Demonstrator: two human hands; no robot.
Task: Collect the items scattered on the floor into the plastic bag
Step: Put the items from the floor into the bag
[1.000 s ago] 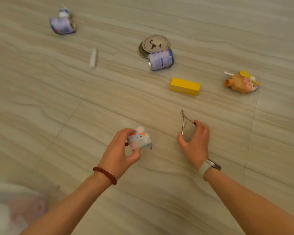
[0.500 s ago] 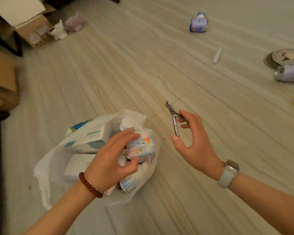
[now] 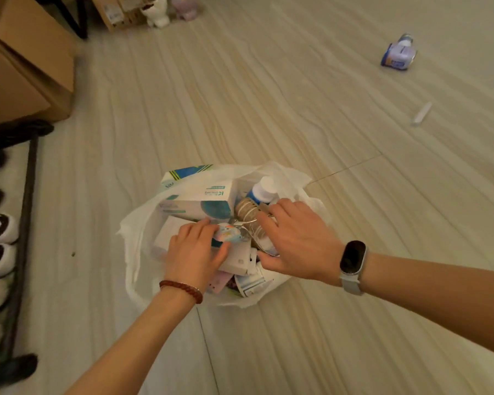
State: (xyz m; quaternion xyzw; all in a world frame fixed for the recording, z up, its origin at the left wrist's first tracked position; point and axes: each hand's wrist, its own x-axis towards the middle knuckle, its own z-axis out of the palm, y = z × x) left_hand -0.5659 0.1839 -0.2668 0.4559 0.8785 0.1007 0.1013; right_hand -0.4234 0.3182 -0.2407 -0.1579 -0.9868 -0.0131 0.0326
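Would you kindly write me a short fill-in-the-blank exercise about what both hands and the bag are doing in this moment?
1. Both hands are over the open white plastic ____.
2. The left hand holds a small colourful packet, and its wrist wears a ____ bead bracelet.
3. The right hand holds metal nippers, and its wrist wears a ____.
4. A small white stick lies on the ____, apart from the bag.

Missing words: bag; red; watch; floor

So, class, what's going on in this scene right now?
A person is tidying floor clutter into a white plastic bag. The left hand lowers a small colourful packet into it; the right hand brings in metal nippers. A crumpled bottle and a white stick lie uncollected on the floor.
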